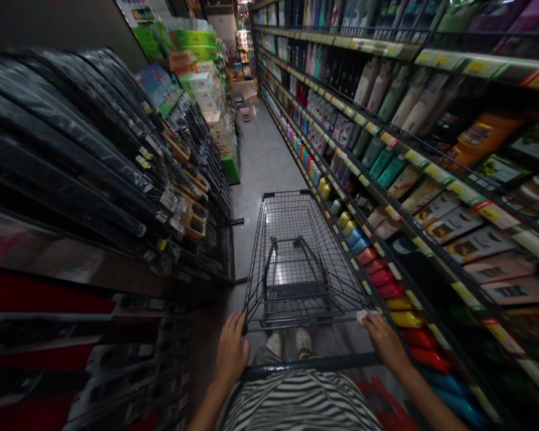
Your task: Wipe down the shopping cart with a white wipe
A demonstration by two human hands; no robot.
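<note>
A dark wire shopping cart (291,291) stands in front of me, and its basket holds nothing that I can see. My left hand (232,348) is closed round the rear left corner of the basket frame. At the rear right corner, my right hand (383,340) is closed on the frame. A small crumpled white piece (363,315), perhaps tissue, shows at the right fingertips. The cart's dark handlebar (317,363) runs between my forearms, close to my striped shirt.
Shelves (386,137) of bottles and tubes line the right side, close to the cart. Wrapped dark goods (72,131) hang on a rack at the left, whose foot (237,221) juts into the aisle. Farther along the grey floor (273,143) stands a pink stool (245,114).
</note>
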